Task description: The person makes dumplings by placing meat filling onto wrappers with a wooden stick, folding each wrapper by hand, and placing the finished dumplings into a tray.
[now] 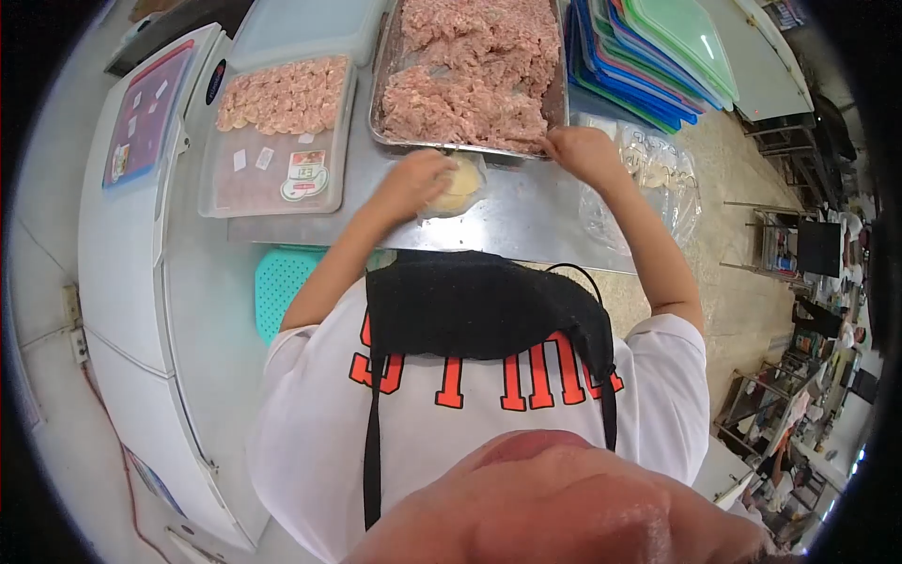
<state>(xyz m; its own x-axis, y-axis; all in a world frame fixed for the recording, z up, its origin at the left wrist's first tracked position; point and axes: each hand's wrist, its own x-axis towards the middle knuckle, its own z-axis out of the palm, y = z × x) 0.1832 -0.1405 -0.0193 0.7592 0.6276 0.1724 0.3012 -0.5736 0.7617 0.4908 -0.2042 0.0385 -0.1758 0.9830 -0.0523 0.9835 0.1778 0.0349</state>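
Note:
My left hand (418, 183) has its fingers curled over the edge of pale yellow round dough wrappers (460, 185), which lie in clear plastic on the metal table. Just beyond stands a metal tray (442, 146) heaped with pink ground meat (470, 70). At that tray's near right corner is my right hand (584, 152), its fingers pressed together by the rim. Whatever those fingertips hold, if anything, is too small to make out. To the left, a clear plastic container (272, 188) has rows of meat-filled pieces (282, 94) in its far half.
Blue and green plastic lids (648, 61) are stacked at the back right. Clear plastic bags (648, 179) with more round wrappers lie right of my right hand. A white freezer (132, 235) stands left. Below the table edge is a turquoise perforated basket (282, 287).

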